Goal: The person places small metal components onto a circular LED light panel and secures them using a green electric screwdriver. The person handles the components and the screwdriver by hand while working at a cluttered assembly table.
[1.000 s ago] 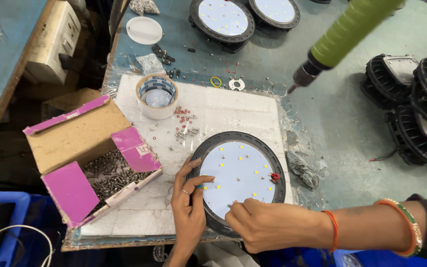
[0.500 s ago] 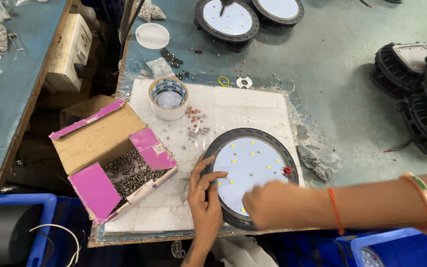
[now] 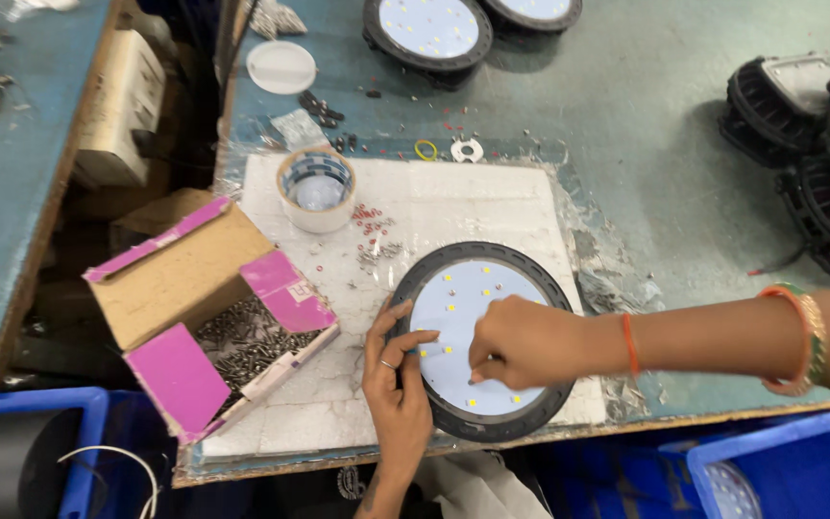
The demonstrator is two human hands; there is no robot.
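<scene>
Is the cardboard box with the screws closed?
No, the box lies open with its pink flaps spread, and the screws inside it show.

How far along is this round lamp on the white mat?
Done, apparently: two similar lamps sit at the far edge, white plates in. In hand: the left hand steadies the round lamp while the right hand pinches something small onto its plate. Left, seemingly: more fasteners, since a box of screws lies open, and black housings wait at right.
</scene>
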